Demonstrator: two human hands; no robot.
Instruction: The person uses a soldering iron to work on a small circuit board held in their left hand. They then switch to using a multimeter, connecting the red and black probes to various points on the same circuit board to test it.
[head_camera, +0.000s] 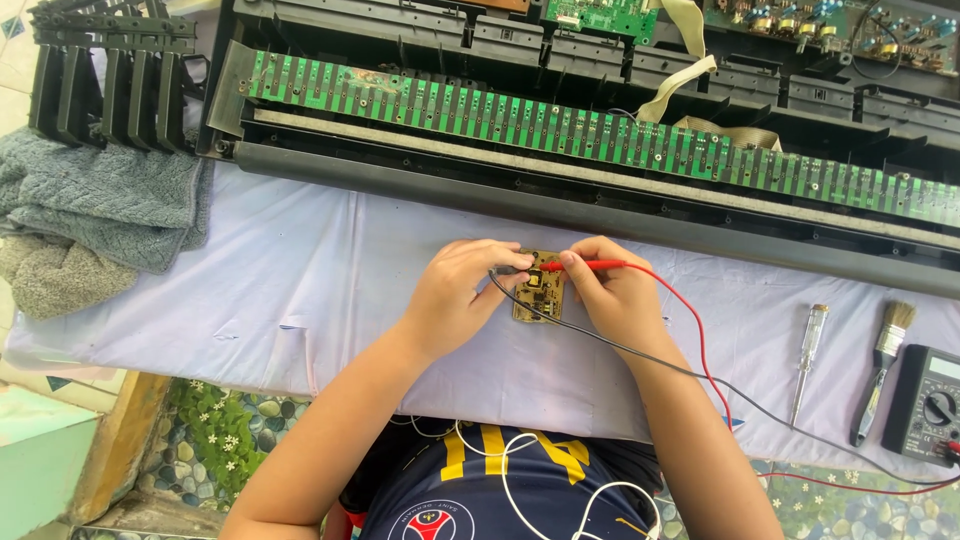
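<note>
Left hand (462, 290) pinches black probe (508, 270), right hand (612, 292) red probe (590, 265) — tips hidden on board (538, 290); meter (928, 400) cut off.

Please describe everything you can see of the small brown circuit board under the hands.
The small circuit board is a tan-brown rectangle, lying flat on the pale cloth before the opened keyboard chassis. Its upward face shows pale traces and dark marks; details are too small to read. The left hand holds a black probe at its top edge, and the right hand presses a red probe there.
</note>
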